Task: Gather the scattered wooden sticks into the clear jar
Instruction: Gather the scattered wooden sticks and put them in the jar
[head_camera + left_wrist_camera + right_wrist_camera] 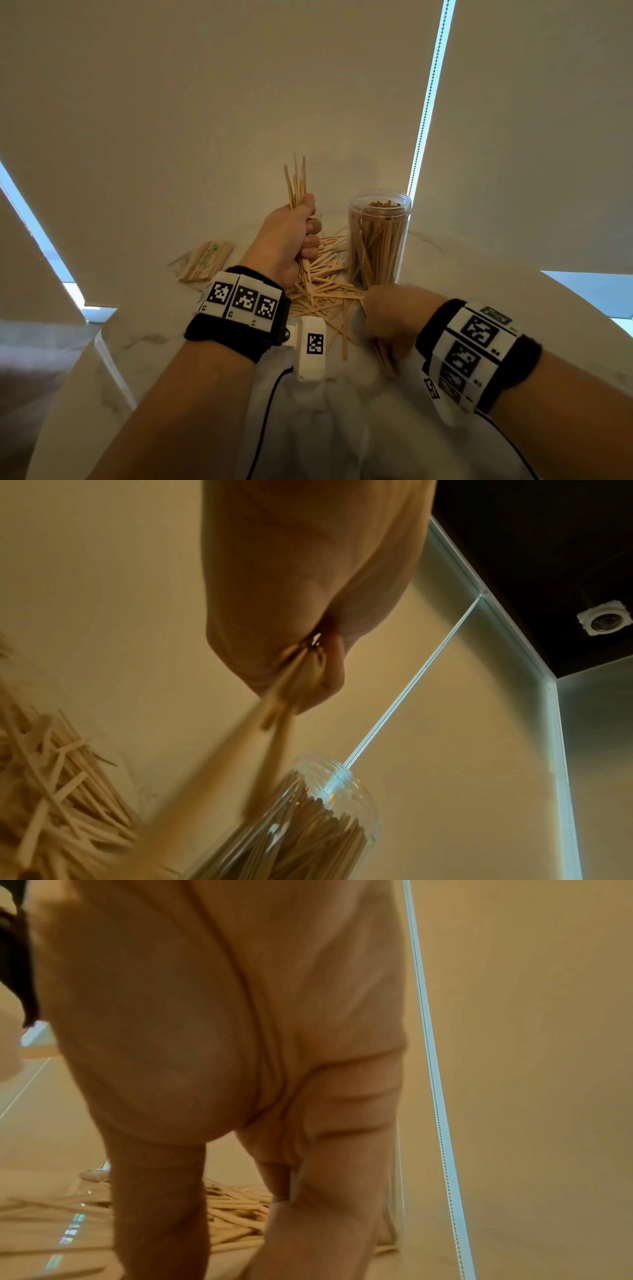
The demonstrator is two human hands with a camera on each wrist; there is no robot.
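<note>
Sticks (325,291) lie heaped on the counter (513,308) between both hands, touching the jar's (378,236) base. Left hand (291,240) fists a bundle (297,181) upright above the heap, just left of the jar. Right hand (394,318), blurred, curls round a few sticks at the heap's near edge. No legible writing shows.

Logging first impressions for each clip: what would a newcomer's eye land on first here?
Likely the left hand, raised mid-table, gripping a bundle of wooden sticks that fan up above the fist. Just right of it stands the clear jar, lidless and already packed with sticks. Between them a loose pile of sticks covers the white table, with the blurred right hand at its near edge.
</note>
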